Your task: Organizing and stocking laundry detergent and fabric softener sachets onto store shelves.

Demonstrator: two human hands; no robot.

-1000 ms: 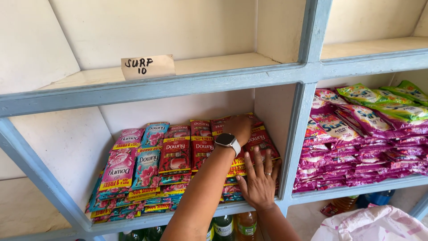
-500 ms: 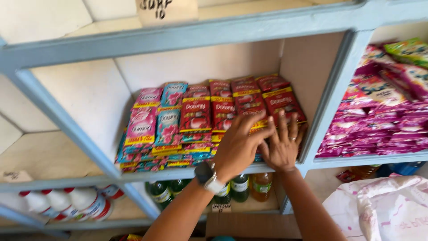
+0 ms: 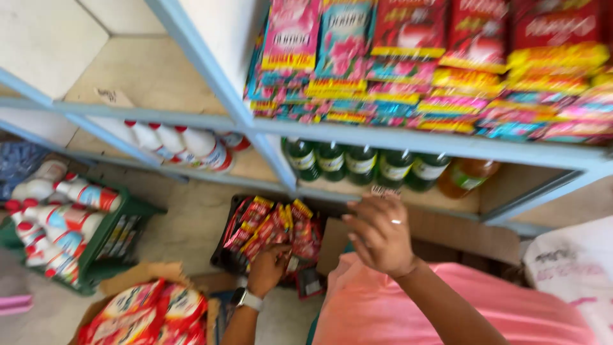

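Below the shelf, the left hand [image 3: 267, 268] pinches red sachets [image 3: 274, 227] in a dark box [image 3: 225, 255]; just right, the right hand [image 3: 380, 235] hovers loosely open, holding nothing. A one-handed grab could likely spill loose packets.

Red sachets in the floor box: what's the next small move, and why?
Probably close the left hand on a bunch of the red sachets and lift them. It already touches them in the dark box, while the right hand hovers open and empty, and the shelf above holds rows of the same kind.
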